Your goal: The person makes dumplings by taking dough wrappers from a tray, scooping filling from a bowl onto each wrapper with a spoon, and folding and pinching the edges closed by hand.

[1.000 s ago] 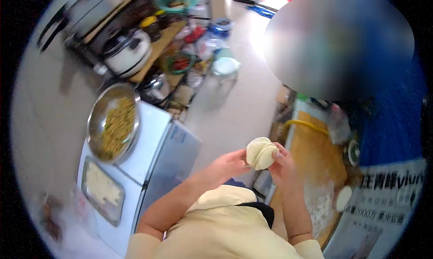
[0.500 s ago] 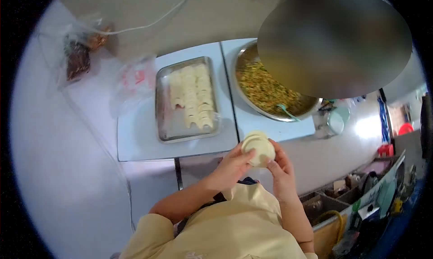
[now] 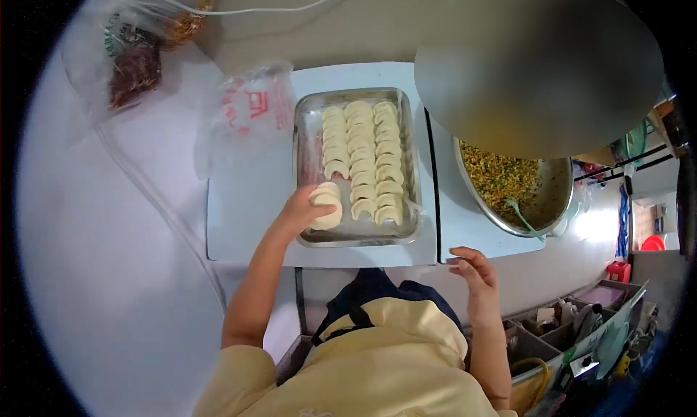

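Observation:
My left hand (image 3: 299, 212) grips a small stack of pale, round dumpling wrappers (image 3: 328, 212) over the lower left corner of a metal tray (image 3: 300, 137). Rows of folded, crescent-shaped dumplings (image 3: 361, 152) overlap one another in that tray. My right hand (image 3: 478, 280) is raised off the table's front edge, its fingers loosely curled and apart, with nothing visible in it. Beyond it stands a large steel bowl (image 3: 557, 206) of chopped filling (image 3: 501, 181), a light green spoon (image 3: 521, 217) resting inside.
A clear plastic bag with red print (image 3: 254, 105) lies left of the tray. Another bag with dark and orange contents (image 3: 138, 68) is at the upper left, near a white cable (image 3: 290, 9). A compartmented box (image 3: 541, 337) of items stands at lower right.
My left hand has carried the wrappers left and forward to the tray. My right hand has let go of them and moved slightly right. The view has shifted.

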